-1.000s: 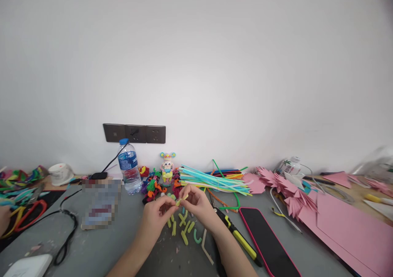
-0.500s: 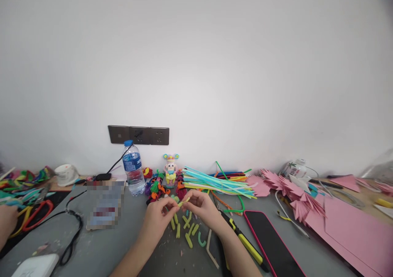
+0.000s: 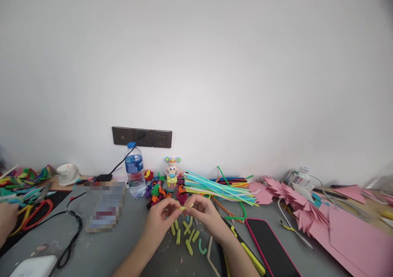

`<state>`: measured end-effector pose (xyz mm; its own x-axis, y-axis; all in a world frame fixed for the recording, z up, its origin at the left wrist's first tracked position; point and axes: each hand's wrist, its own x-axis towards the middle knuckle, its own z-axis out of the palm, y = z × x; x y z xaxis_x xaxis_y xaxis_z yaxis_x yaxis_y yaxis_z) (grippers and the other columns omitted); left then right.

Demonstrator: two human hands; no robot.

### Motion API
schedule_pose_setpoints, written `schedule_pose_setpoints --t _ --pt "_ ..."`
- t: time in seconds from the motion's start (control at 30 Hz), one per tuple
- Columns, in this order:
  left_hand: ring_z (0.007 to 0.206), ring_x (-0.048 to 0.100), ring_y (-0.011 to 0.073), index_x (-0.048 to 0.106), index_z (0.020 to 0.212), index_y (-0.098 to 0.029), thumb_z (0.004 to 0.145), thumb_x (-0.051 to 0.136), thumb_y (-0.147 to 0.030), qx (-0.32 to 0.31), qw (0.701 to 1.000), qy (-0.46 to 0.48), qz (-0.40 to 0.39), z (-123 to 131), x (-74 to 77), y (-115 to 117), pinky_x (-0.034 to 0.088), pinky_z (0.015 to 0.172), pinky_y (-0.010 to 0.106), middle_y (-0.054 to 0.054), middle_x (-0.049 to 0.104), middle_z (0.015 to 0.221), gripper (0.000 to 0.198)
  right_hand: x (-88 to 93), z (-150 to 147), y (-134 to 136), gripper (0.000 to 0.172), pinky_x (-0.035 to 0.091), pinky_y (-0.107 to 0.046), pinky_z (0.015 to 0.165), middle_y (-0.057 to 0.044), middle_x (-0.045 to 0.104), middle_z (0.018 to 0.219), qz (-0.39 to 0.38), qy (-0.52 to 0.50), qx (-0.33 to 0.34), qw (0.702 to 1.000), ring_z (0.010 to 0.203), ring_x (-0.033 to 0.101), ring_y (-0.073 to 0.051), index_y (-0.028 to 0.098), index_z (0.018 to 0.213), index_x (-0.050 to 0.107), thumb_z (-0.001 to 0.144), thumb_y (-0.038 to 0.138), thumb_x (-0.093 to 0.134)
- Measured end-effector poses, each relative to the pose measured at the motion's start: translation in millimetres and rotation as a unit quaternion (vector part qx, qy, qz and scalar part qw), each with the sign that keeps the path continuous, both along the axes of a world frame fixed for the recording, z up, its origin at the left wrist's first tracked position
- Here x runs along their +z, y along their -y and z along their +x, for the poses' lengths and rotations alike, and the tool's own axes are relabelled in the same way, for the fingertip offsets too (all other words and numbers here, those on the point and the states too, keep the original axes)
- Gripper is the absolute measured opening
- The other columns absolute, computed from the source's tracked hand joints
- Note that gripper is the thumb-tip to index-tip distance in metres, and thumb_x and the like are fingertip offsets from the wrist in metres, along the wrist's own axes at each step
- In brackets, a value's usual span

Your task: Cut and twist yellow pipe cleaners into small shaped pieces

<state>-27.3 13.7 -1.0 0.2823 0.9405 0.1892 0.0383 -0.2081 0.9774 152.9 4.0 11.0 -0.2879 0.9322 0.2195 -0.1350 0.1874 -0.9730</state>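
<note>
My left hand (image 3: 161,219) and my right hand (image 3: 205,216) meet above the grey table, fingertips pinched on a short yellow-green pipe cleaner piece (image 3: 183,208). The left holds one end and the right holds the other. Below them lie several cut yellow-green pipe cleaner pieces (image 3: 188,247), some paired or crossed. A curved mint-green piece (image 3: 202,247) and a bent beige strip (image 3: 210,255) lie beside these. Behind my hands stands a small toy figure (image 3: 171,175), with bundles of colourful yarn-like pieces (image 3: 157,192) next to it.
Long pipe cleaners (image 3: 219,188) lie at the back. A phone (image 3: 272,244) and a yellow-black tool (image 3: 251,257) lie right, near folded pink paper (image 3: 307,211). A water bottle (image 3: 135,172), black cable (image 3: 78,228) and scissors (image 3: 39,213) are left. Another person's hand (image 3: 7,221) is at the left edge.
The view has shifted slightly, so things sit a little lower and further right. My hands stay together on the yellow-green piece, which now lies more level between the fingertips.
</note>
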Motion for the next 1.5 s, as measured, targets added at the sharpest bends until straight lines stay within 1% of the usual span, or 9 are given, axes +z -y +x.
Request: schedule_pose_setpoints --t 0.17,0.33,0.43,0.6,0.8,0.93,1.2,1.33,1.5 --pt "0.062 0.053 0.0113 0.067 0.079 -0.017 0.064 0.081 -0.04 0.02 0.976 0.169 -0.139 3 0.8 1 0.043 0.057 0.02 -0.002 0.061 0.068 0.031 -3.7 -4 -1 0.021 0.045 -0.027 0.065 -0.003 0.063 0.074 0.032 -0.023 -0.001 0.999 0.07 0.056 -0.015 0.017 0.077 0.068 0.081 0.038 0.069" --pt "0.061 0.055 0.0091 0.065 0.074 -0.017 0.052 0.09 -0.034 0.036 0.917 0.301 -0.259 9 1.9 5 0.048 0.06 0.02 -0.004 0.061 0.065 0.037 -7.1 -12 -1 0.012 0.044 -0.028 0.064 -0.005 0.062 0.074 0.175 0.043 -0.074 0.981 0.07 0.057 -0.017 0.018 0.073 0.067 0.082 0.027 0.067" --pt "0.06 0.056 0.0087 0.066 0.072 -0.016 0.05 0.09 -0.033 0.038 0.91 0.308 -0.275 11 1.4 5 0.048 0.058 0.019 -0.003 0.061 0.064 0.037 -3.9 -14 1 0.012 0.045 -0.028 0.063 -0.005 0.063 0.074 0.236 0.107 -0.105 0.96 0.069 0.058 -0.017 0.018 0.073 0.067 0.084 0.021 0.063" --pt "0.063 0.057 0.0091 0.066 0.07 -0.016 0.053 0.09 -0.03 0.025 0.919 0.301 -0.255 10 1.9 5 0.049 0.06 0.02 -0.001 0.063 0.069 0.033 -0.8 -16 3 0.016 0.044 -0.027 0.06 -0.004 0.061 0.072 0.262 0.143 -0.125 0.946 0.067 0.057 -0.016 0.019 0.07 0.063 0.085 0.018 0.059" --pt "0.063 0.054 0.0081 0.066 0.072 -0.015 0.051 0.09 -0.036 0.034 0.93 0.265 -0.251 9 2.3 5 0.046 0.06 0.019 -0.003 0.06 0.066 0.038 -6.3 -15 0 0.014 0.044 -0.028 0.063 -0.004 0.062 0.074 0.238 0.137 -0.111 0.955 0.069 0.057 -0.017 0.019 0.073 0.063 0.086 0.021 0.059" --pt "0.052 0.042 0.0052 0.063 0.072 -0.015 0.051 0.088 -0.043 0.034 0.945 0.22 -0.238 7 6.2 4 0.037 0.051 0.017 -0.007 0.05 0.056 0.042 -8.2 -13 0 0.01 0.043 -0.027 0.062 -0.003 0.061 0.076 0.185 0.131 -0.113 0.967 0.067 0.055 -0.016 0.019 0.077 0.062 0.085 0.025 0.062" --pt "0.044 0.026 0.0043 0.053 0.065 -0.017 0.058 0.083 -0.048 -0.047 0.972 0.114 -0.199 -3 13.5 1 0.02 0.043 0.018 -0.011 0.035 0.05 0.043 -5.3 -7 0 0.019 0.043 -0.029 0.069 -0.004 0.059 0.078 0.13 0.064 -0.028 0.989 0.075 0.055 -0.018 0.019 0.077 0.064 0.083 0.036 0.067" --pt "0.045 0.027 0.0045 0.054 0.065 -0.017 0.062 0.082 -0.044 -0.095 0.974 0.091 -0.186 -6 11.3 2 0.02 0.044 0.02 -0.009 0.039 0.053 0.039 -5.4 -4 2 0.021 0.041 -0.028 0.068 -0.002 0.055 0.075 0.083 0.033 0.026 0.996 0.072 0.051 -0.016 0.018 0.078 0.063 0.085 0.038 0.064" --pt "0.046 0.03 0.0053 0.057 0.062 -0.015 0.059 0.083 -0.042 -0.117 0.972 0.048 -0.199 -6 8.7 2 0.021 0.046 0.021 -0.006 0.049 0.053 0.038 -2.9 -2 4 0.019 0.04 -0.027 0.066 0.0 0.054 0.074 0.028 0.002 0.098 0.995 0.069 0.051 -0.014 0.018 0.079 0.06 0.084 0.035 0.066"
